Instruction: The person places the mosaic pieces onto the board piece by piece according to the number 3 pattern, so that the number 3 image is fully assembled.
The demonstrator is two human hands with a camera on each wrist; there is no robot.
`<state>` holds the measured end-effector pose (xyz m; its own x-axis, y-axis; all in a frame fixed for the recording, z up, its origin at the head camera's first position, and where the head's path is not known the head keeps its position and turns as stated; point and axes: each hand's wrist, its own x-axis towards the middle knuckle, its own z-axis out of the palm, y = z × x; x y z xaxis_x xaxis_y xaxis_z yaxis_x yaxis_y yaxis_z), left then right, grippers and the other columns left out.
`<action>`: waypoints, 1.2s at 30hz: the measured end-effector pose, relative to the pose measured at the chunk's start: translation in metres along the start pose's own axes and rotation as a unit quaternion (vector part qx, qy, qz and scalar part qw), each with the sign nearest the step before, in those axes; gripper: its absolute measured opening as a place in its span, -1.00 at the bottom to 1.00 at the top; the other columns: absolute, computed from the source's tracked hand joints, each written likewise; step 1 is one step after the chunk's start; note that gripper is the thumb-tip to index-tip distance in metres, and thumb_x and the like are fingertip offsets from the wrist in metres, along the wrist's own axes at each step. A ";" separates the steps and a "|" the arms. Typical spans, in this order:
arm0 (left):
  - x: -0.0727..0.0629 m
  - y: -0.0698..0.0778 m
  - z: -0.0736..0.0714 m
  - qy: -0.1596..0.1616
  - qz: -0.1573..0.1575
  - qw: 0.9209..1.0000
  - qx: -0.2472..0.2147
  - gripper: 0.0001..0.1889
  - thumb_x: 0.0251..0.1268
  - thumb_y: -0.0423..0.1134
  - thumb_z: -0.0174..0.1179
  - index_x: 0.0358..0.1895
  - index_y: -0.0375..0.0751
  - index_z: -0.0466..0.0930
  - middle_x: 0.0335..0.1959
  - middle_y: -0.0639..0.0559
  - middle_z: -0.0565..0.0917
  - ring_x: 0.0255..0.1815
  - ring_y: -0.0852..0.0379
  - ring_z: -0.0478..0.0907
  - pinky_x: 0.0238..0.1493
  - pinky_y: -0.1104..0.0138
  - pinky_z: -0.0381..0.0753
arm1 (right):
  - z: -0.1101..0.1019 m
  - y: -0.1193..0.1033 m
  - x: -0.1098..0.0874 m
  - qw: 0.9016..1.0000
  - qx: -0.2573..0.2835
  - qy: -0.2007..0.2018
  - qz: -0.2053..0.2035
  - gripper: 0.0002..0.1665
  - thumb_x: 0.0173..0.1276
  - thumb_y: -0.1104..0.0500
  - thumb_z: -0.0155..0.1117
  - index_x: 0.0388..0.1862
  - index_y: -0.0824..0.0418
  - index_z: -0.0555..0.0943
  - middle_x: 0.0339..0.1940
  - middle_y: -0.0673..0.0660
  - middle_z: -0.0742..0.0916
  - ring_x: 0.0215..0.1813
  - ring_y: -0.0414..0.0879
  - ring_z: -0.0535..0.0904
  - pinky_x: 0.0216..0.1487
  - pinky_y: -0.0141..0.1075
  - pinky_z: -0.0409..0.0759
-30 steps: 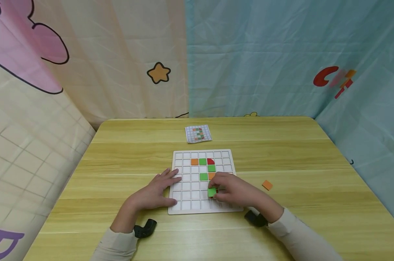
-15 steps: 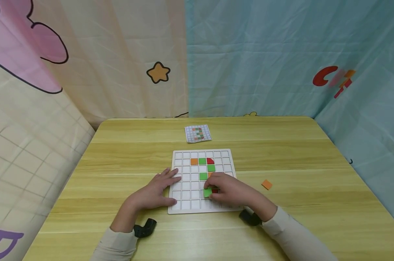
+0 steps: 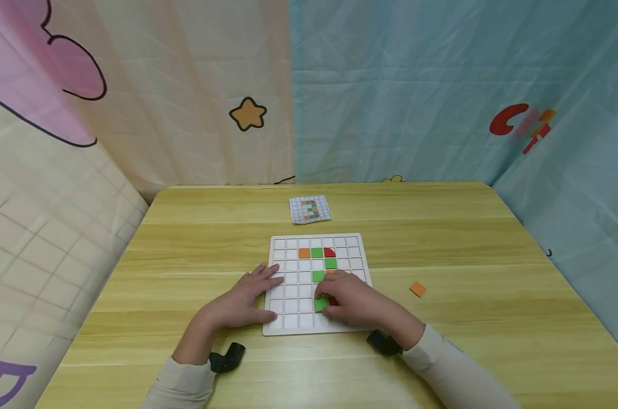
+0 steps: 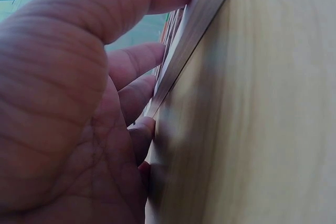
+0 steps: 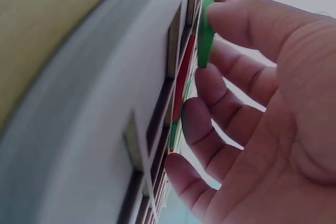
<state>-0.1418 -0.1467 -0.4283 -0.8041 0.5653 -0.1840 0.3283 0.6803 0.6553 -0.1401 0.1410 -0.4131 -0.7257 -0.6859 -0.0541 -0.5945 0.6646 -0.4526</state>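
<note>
A white grid board [image 3: 291,307] lies on the table, with several coloured square tiles set in its cells. My right hand [image 3: 352,298] is over the board's lower right part and pinches a green square tile [image 3: 321,305] between thumb and fingers. In the right wrist view that green tile [image 5: 206,35] stands tilted at the board's surface, beside a red tile [image 5: 182,77]. My left hand [image 3: 242,301] rests at the board's left edge, its fingers spread and touching the rim. The left wrist view shows the thumb and fingertips against the board's side [image 4: 184,45].
Behind the board lies a small printed card [image 3: 310,209] with a coloured grid pattern. A loose orange tile [image 3: 418,289] is on the table [image 3: 457,238] to the right. Printed curtains [image 3: 391,96] surround the table.
My right hand has moved a little left with the green tile, from over the red tile to the cell left of it. My left hand has stayed put.
</note>
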 end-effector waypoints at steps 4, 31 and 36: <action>0.000 0.000 -0.001 -0.001 0.004 1.000 -0.001 -0.21 0.16 -0.10 0.39 0.49 -0.08 0.31 0.60 0.08 0.05 0.62 -0.08 -0.25 0.53 -0.08 -0.23 | 0.000 -0.002 0.000 1.000 -0.004 -0.001 0.011 -0.82 0.32 0.14 0.34 -0.10 -0.01 0.66 -0.23 -0.17 0.58 -0.11 -0.16 0.40 0.01 -0.22 0.42; 0.001 -0.001 -0.001 0.002 0.007 1.000 0.006 -0.20 0.15 -0.09 0.39 0.50 -0.08 0.31 0.60 0.09 0.06 0.62 -0.08 -0.25 0.53 -0.08 -0.22 | 0.000 0.000 -0.001 1.000 0.016 0.011 0.019 -0.83 0.33 0.11 0.35 -0.11 0.01 0.65 -0.28 -0.14 0.55 -0.17 -0.17 0.41 -0.08 -0.28 0.43; 0.000 0.000 0.000 0.001 0.004 1.000 0.004 -0.20 0.14 -0.09 0.39 0.49 -0.07 0.32 0.60 0.09 0.06 0.62 -0.07 -0.25 0.53 -0.08 -0.22 | -0.010 0.005 -0.006 0.999 0.048 0.012 0.014 -0.85 0.35 0.15 0.36 -0.11 0.08 0.66 -0.20 -0.09 0.60 -0.14 -0.16 0.48 -0.05 -0.27 0.50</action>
<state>-0.1420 -0.1468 -0.4279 -0.8030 0.5690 -0.1771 0.3386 0.6802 0.6501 -0.1421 0.1517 -0.4065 -0.7501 -0.6596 -0.0471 -0.5390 0.6512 -0.5343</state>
